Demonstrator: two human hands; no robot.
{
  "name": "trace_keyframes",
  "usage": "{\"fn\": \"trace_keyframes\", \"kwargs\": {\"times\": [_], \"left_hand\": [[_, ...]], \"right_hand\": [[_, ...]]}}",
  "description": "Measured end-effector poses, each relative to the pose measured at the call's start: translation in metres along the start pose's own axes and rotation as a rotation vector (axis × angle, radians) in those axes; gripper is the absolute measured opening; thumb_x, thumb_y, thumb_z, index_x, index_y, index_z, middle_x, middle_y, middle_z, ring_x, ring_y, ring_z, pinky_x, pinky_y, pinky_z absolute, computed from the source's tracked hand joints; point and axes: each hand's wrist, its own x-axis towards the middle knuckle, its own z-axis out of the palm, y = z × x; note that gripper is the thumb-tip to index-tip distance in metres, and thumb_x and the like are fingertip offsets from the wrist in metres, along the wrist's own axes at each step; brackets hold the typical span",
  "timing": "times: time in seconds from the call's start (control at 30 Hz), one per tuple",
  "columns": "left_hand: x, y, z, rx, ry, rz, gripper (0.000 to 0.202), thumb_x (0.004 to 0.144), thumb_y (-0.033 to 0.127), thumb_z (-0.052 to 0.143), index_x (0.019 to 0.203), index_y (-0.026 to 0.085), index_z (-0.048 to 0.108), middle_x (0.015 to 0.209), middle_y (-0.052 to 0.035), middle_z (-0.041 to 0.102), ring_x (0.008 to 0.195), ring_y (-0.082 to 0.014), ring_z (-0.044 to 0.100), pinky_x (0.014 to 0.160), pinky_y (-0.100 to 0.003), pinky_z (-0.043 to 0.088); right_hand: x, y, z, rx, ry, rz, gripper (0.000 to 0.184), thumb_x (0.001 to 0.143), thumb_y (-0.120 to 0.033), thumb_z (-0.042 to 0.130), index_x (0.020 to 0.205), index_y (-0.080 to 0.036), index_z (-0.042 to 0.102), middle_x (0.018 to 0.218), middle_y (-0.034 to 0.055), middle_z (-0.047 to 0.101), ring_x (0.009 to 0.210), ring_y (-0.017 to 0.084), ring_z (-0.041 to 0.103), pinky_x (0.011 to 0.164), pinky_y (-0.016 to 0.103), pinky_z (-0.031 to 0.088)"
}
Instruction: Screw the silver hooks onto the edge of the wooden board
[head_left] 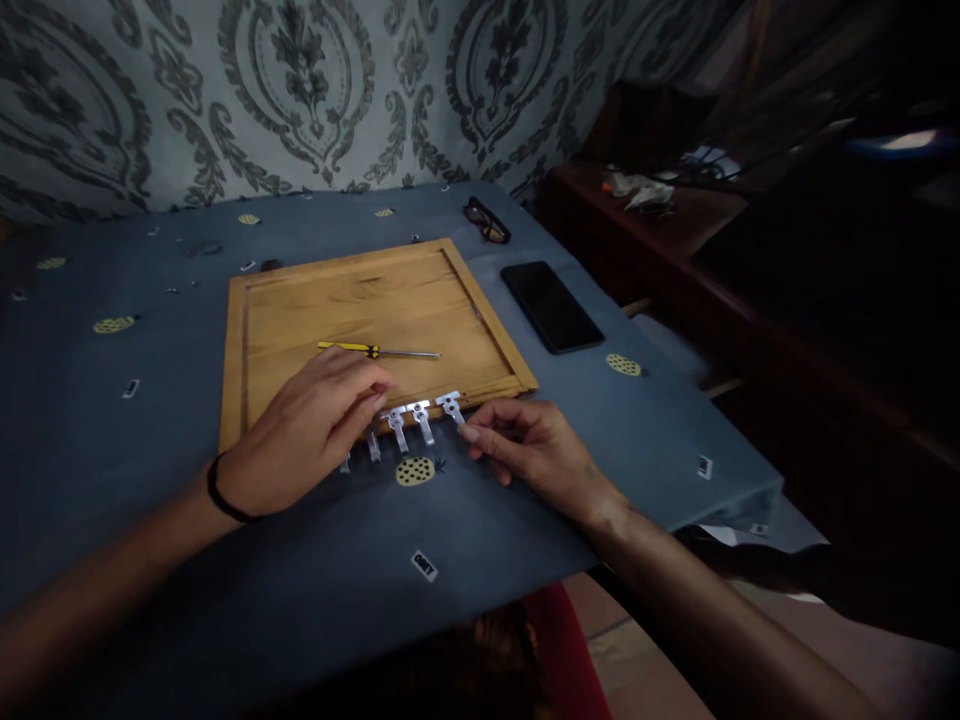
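A framed wooden panel lies flat on the blue cloth. Along its near edge is a row of several small T-shaped metal hooks, some partly behind my left hand. My right hand pinches the lower end of the rightmost T-shaped metal hook between thumb and finger. Over the panel's front edge, my left hand has its thumb and fingers drawn together; whatever is between them is too small to make out. A yellow-and-black screwdriver rests on the panel just beyond my left hand.
A black phone lies right of the panel, and glasses sit farther back. Small bits are scattered on the cloth at left. A patterned curtain hangs behind; dark red furniture stands at right.
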Motion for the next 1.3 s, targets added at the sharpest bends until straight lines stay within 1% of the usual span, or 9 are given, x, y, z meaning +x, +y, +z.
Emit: {"fn": "trace_keyframes", "kwargs": {"times": [0.1, 0.3, 0.4, 0.5, 0.63, 0.8, 0.9, 1.13, 1.3], "left_hand": [[0.001, 0.004, -0.001, -0.01, -0.039, -0.011, 0.022, 0.103, 0.026, 0.041, 0.095, 0.021, 0.061, 0.088, -0.0011, 0.066, 0.088, -0.0188, 0.06, 0.081, -0.034, 0.046], [0.002, 0.009, -0.002, -0.023, -0.045, -0.026, 0.021, 0.103, 0.026, 0.044, 0.096, 0.021, 0.063, 0.091, -0.0011, 0.067, 0.09, -0.0196, 0.059, 0.082, -0.035, 0.045], [0.001, 0.011, -0.001, -0.014, -0.071, -0.028, 0.016, 0.101, 0.028, 0.049, 0.101, 0.021, 0.063, 0.096, -0.0016, 0.068, 0.095, -0.021, 0.06, 0.084, -0.036, 0.045], [0.001, 0.014, 0.004, 0.027, -0.091, -0.039, 0.013, 0.097, 0.031, 0.058, 0.104, 0.021, 0.064, 0.101, -0.0031, 0.068, 0.1, -0.0237, 0.059, 0.086, -0.039, 0.046], [0.001, 0.021, 0.014, 0.123, -0.116, -0.042, 0.026, 0.087, 0.034, 0.074, 0.105, 0.018, 0.064, 0.106, -0.005, 0.067, 0.104, -0.0271, 0.057, 0.089, -0.043, 0.045], [0.008, 0.03, 0.022, 0.205, -0.128, -0.045, 0.044, 0.079, 0.041, 0.082, 0.109, 0.013, 0.065, 0.113, -0.0087, 0.066, 0.112, -0.0314, 0.056, 0.097, -0.05, 0.046], [0.014, 0.033, 0.025, 0.248, -0.136, -0.063, 0.049, 0.075, 0.046, 0.085, 0.106, 0.012, 0.067, 0.115, -0.0106, 0.066, 0.115, -0.0341, 0.055, 0.1, -0.053, 0.045], [0.023, 0.041, 0.033, 0.314, -0.128, -0.038, 0.049, 0.071, 0.047, 0.087, 0.1, 0.011, 0.07, 0.115, -0.0136, 0.067, 0.113, -0.0352, 0.057, 0.099, -0.054, 0.048], [0.023, 0.04, 0.038, 0.33, -0.116, -0.023, 0.042, 0.078, 0.046, 0.082, 0.099, 0.012, 0.07, 0.111, -0.0123, 0.068, 0.111, -0.0334, 0.057, 0.099, -0.052, 0.049]], "right_hand": [[0.001, 0.002, 0.0, -0.008, -0.002, 0.008, 0.046, 0.076, -0.06, 0.075, 0.074, -0.015, 0.066, 0.062, -0.0018, 0.062, 0.041, 0.003, 0.045, 0.041, 0.019, 0.033], [0.005, 0.002, 0.001, -0.001, -0.017, 0.023, 0.045, 0.075, -0.058, 0.076, 0.073, -0.014, 0.066, 0.063, -0.0014, 0.063, 0.041, 0.003, 0.046, 0.041, 0.019, 0.033], [0.006, 0.0, 0.001, 0.015, -0.027, 0.038, 0.044, 0.074, -0.057, 0.078, 0.072, -0.014, 0.067, 0.062, -0.0016, 0.063, 0.041, 0.003, 0.046, 0.041, 0.018, 0.033], [0.006, 0.0, 0.001, 0.027, -0.036, 0.05, 0.042, 0.073, -0.054, 0.08, 0.072, -0.014, 0.068, 0.062, -0.0018, 0.064, 0.04, 0.002, 0.046, 0.04, 0.018, 0.033], [0.008, 0.001, 0.002, 0.021, -0.042, 0.045, 0.04, 0.075, -0.052, 0.079, 0.071, -0.014, 0.068, 0.062, -0.0018, 0.065, 0.039, 0.002, 0.045, 0.039, 0.018, 0.032], [0.009, 0.003, 0.002, 0.036, -0.047, 0.048, 0.039, 0.076, -0.052, 0.078, 0.072, -0.014, 0.067, 0.062, -0.0021, 0.065, 0.039, 0.002, 0.045, 0.038, 0.018, 0.032], [0.009, 0.002, 0.001, 0.037, -0.059, 0.058, 0.039, 0.077, -0.052, 0.077, 0.072, -0.014, 0.068, 0.063, -0.0017, 0.066, 0.039, 0.002, 0.045, 0.038, 0.018, 0.033], [0.01, -0.003, 0.001, 0.046, -0.081, 0.085, 0.042, 0.074, -0.054, 0.078, 0.069, -0.014, 0.067, 0.062, -0.0012, 0.066, 0.039, 0.002, 0.044, 0.04, 0.018, 0.031], [0.011, -0.005, 0.001, 0.061, -0.095, 0.084, 0.044, 0.073, -0.055, 0.079, 0.067, -0.014, 0.065, 0.061, -0.0016, 0.065, 0.039, 0.002, 0.044, 0.039, 0.019, 0.032]]}}
